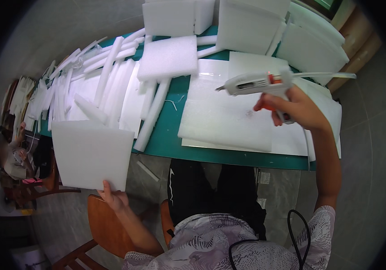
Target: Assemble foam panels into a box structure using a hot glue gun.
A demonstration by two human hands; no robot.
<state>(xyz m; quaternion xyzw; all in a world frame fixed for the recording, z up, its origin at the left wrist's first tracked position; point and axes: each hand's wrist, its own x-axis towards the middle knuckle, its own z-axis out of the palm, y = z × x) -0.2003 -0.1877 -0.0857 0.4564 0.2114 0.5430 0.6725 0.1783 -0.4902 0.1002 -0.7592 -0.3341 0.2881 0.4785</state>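
Observation:
My left hand (113, 198) pinches the lower edge of a square white foam sheet (93, 155), which is held out at the table's left front. In my right hand (299, 107) is a white and grey hot glue gun (256, 84), gripped by its handle, with its nozzle toward the left. A long translucent glue stick (326, 75) sticks out from the back of the gun. Below the gun, a flat white foam sheet (220, 123) lies on the table, with a small mark on its surface near my fingers.
White foam strips (107, 76) pile up on the left of the green table (166, 135). A thick foam block (168, 56) lies mid-table, and large foam panels (251, 27) stand behind. Wooden chairs (107, 220) are near my left arm. Another person (15, 157) sits at far left.

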